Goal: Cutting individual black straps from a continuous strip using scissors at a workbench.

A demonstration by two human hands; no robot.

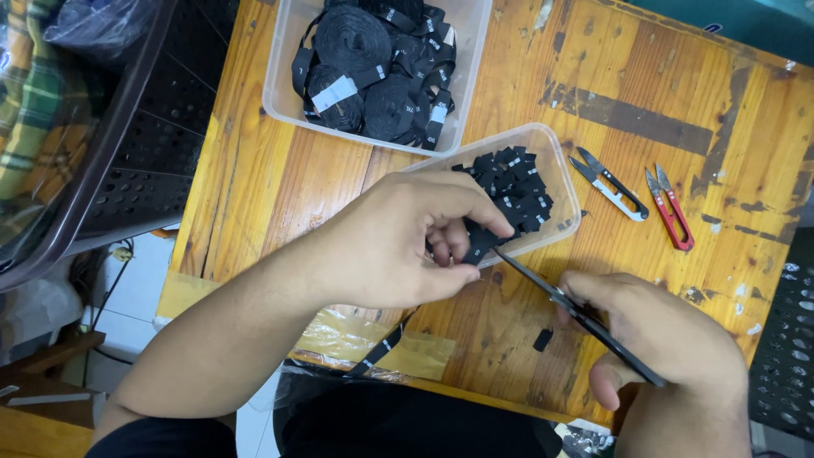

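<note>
Head view looks down on a worn wooden desk (339, 182). Left hand (390, 246) has its fingers (475, 214) pressed together, pinching the end of a black label strip (476, 243) just at the near rim of a small clear tub (566, 182) of cut black labels (511, 188). The strip's tail (383, 345) trails down off the near edge. Right hand (670, 343) is closed around long scissors (585, 318), blades aimed at the pinched strip. One cut label (543, 339) lies loose on the desk. Farther off, a bigger tub (373, 64) holds black rolls; two snips (606, 182), one red (670, 208), lie to the right, well apart from both hands. Risk, as I judge it: the blade tips sit very near the left fingers, so a careless closing could nick them, or the cut piece could miss the tub
</note>
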